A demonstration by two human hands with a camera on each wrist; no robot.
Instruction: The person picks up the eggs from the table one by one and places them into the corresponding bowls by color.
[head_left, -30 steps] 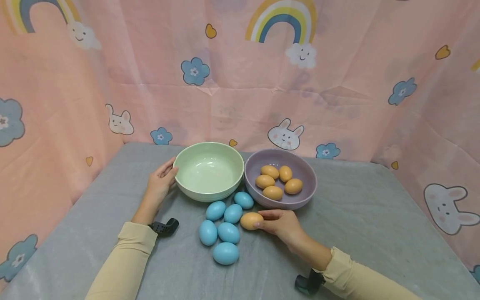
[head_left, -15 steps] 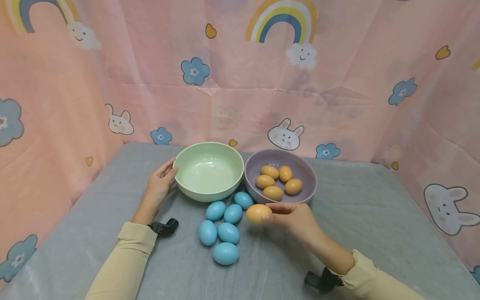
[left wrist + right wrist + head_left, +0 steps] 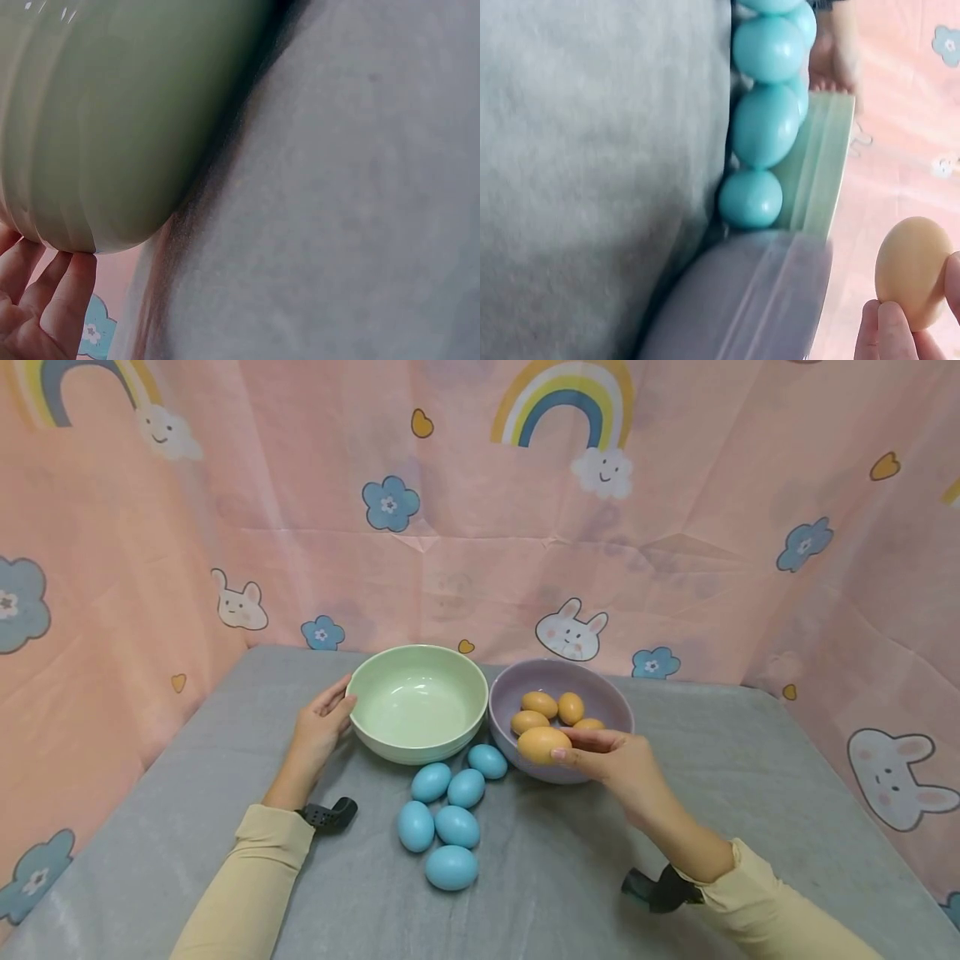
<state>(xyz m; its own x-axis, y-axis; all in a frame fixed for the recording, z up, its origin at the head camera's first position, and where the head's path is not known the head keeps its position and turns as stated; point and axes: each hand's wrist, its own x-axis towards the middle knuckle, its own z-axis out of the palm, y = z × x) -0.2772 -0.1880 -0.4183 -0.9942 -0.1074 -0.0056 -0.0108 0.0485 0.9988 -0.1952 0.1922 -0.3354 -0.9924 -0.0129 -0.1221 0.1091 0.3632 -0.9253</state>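
My left hand [image 3: 321, 727] rests against the left side of a light green bowl [image 3: 420, 702]. In the left wrist view its fairly straight fingertips [image 3: 71, 285] touch the bowl's outer wall. My right hand [image 3: 626, 768] pinches a yellow-orange egg [image 3: 543, 746] between thumb and fingers, above the near rim of a purple bowl [image 3: 611, 702]. Inside that bowl lie several like eggs [image 3: 539, 703], partly hidden by the held one. Several blue eggs [image 3: 452, 867] lie on the grey cloth in front of the bowls. The green bowl's visible inside holds nothing.
Both bowls stand side by side, rims close together, on a grey cloth-covered table [image 3: 750, 810]. A pink printed curtain [image 3: 465, 577] closes off the back and sides. Dark straps with camera mounts sit at both wrists, the right mount [image 3: 660, 889] hanging low over the cloth.
My right hand has lifted the yellow-orange egg off the cloth beside the blue eggs and carried it up and right to the purple bowl's near rim. The left hand stays put.
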